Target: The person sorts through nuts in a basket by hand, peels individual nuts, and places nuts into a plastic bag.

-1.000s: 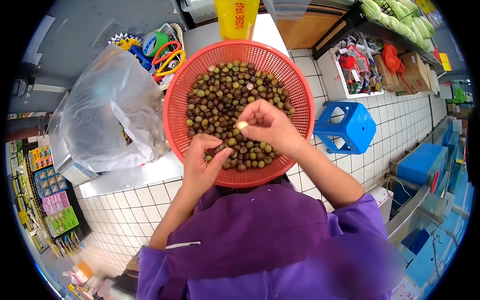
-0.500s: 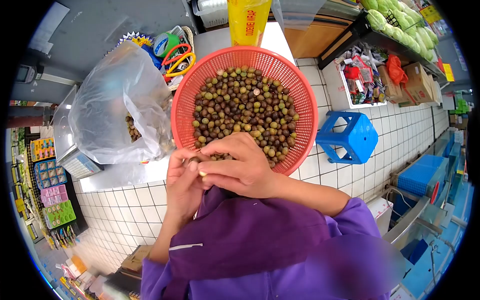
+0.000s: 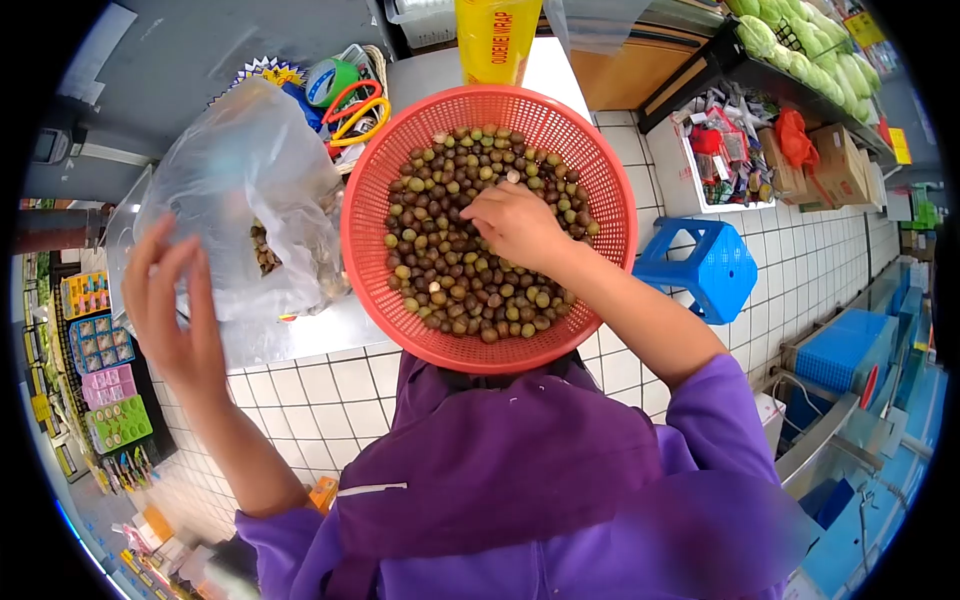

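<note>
A red plastic basket holds many small round brown and green fruits, perhaps nuts; their exact kind is unclear. My right hand reaches down into the basket, fingers bent together with the tips among the fruits. Whatever lies between those fingertips is hidden. My left hand is raised, slightly blurred, in front of a clear plastic bag, fingers apart and nothing seen in them. Inside the bag lie some brownish pieces. One pale piece rests on top of the fruits.
Basket and bag stand on a white table. Behind them are orange-handled scissors, green tape and a yellow wrap roll box. To the right are a blue stool and a white crate of small packets.
My hands, together at the basket's near rim before, have parted. The left has swung left to the bag and opened; the right has moved forward into the fruits.
</note>
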{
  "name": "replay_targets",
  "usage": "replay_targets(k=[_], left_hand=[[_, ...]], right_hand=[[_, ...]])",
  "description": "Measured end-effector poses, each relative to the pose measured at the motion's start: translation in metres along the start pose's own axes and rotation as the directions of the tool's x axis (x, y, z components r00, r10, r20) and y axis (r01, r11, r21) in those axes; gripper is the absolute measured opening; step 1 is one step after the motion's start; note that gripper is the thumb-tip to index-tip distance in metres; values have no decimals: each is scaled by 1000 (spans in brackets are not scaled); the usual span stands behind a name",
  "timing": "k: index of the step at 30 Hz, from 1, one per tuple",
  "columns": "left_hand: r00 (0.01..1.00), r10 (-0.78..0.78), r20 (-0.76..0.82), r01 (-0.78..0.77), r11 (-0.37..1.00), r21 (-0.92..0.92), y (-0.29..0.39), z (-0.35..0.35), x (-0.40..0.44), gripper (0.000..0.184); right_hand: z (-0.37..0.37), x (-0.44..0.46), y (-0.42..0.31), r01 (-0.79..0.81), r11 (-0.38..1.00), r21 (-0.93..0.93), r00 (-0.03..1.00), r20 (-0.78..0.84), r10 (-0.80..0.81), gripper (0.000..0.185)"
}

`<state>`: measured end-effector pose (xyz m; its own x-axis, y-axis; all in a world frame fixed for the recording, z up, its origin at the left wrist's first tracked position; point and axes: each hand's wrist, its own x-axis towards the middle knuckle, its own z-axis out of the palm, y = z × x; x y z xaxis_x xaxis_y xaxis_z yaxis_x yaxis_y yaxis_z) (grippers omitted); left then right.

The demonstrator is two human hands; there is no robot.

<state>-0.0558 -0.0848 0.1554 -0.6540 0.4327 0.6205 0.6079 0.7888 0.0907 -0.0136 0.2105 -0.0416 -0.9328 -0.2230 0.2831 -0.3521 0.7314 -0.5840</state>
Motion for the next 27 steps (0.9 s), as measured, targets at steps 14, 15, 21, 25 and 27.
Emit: replay_targets(k=[14,15,21,25,27], left_hand=[[779,28,627,421,717,-556,67,144,-89,21],[801,-17,599,446,684,-578,67,145,-94,22],[316,22,949,818,-512,-261,81,118,-75,34],[439,-40,898,702,-608,-370,64,87,-70,23],[640,-334,692,669,-201,-716,55,43,-52,16]], right_hand=[[48,-12,-53,-186,982,-4,923,341,176,16],[37,-12,-53,-187,982,-5,923,341,178,16],[-16,-5,-64,-378,774,508,926,203,319,16],[-23,9,-49,-339,348,874,918,227,325,24],[-27,16,-12,-385,571,725,894,138,427,22]])
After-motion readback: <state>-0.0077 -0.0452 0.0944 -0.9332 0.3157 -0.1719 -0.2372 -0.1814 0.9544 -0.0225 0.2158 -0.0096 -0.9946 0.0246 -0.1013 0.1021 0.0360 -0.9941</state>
